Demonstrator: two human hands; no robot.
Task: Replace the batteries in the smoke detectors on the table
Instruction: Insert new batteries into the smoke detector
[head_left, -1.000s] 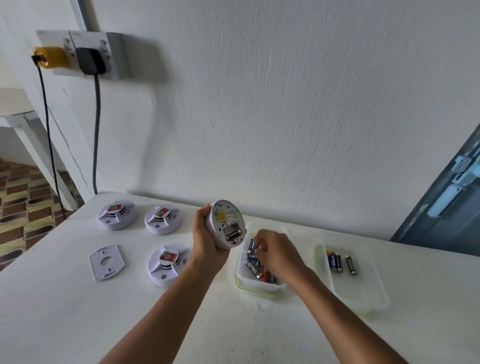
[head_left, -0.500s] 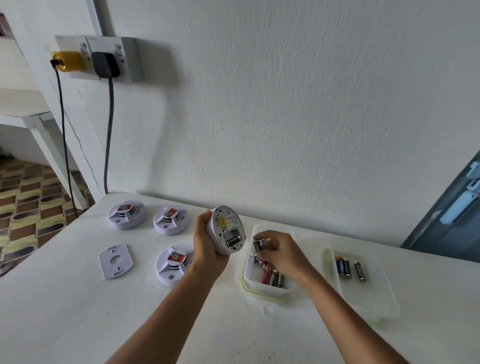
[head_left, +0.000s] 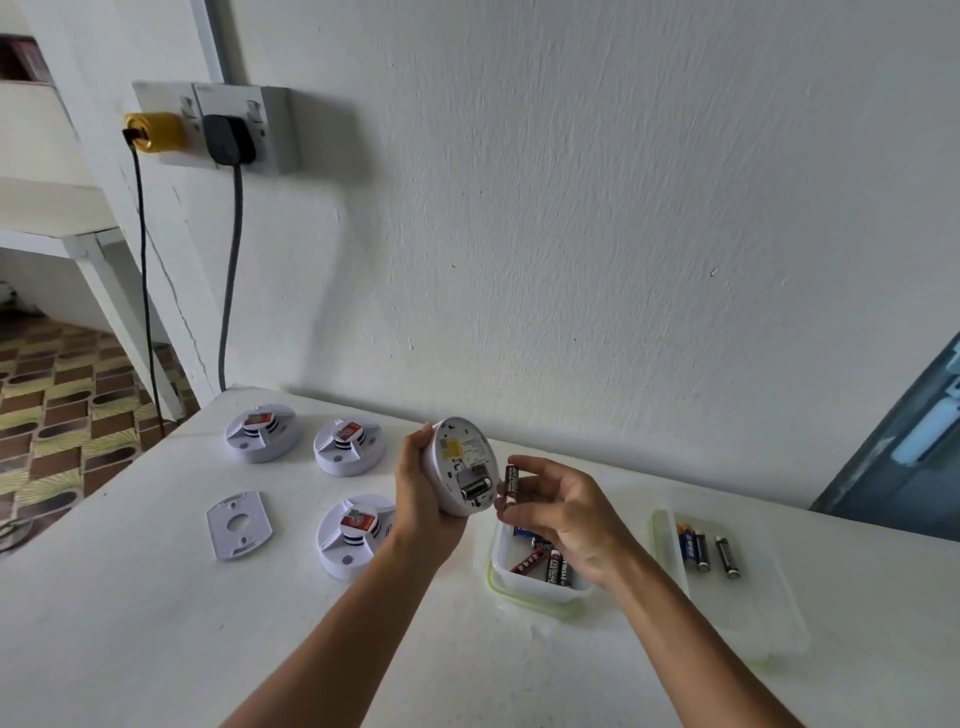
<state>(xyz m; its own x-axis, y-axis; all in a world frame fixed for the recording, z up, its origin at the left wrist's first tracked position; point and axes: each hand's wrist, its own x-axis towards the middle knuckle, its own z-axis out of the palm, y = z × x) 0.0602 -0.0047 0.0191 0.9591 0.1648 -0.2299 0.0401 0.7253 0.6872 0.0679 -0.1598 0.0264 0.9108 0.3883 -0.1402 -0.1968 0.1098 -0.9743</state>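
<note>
My left hand (head_left: 418, 493) grips a round white smoke detector (head_left: 460, 465) above the table, its back turned toward me. One battery sits in its open compartment (head_left: 475, 488). My right hand (head_left: 561, 512) pinches a black battery (head_left: 512, 480) upright, just right of that compartment. Below my right hand stands a clear tub (head_left: 501, 564) holding several red and black batteries. Three more smoke detectors lie face up on the table: two at the back (head_left: 262, 434) (head_left: 348, 447) and one nearer (head_left: 353, 535).
A white mounting plate (head_left: 239, 525) lies left of the near detector. A clear lid (head_left: 748, 603) at the right carries three batteries (head_left: 704, 548). The white table (head_left: 130, 623) meets the wall behind; two plugged cables (head_left: 228, 270) hang at the left corner.
My right hand has lifted out of the tub with one battery and brought it up beside the detector's compartment. My left hand has kept holding the detector.
</note>
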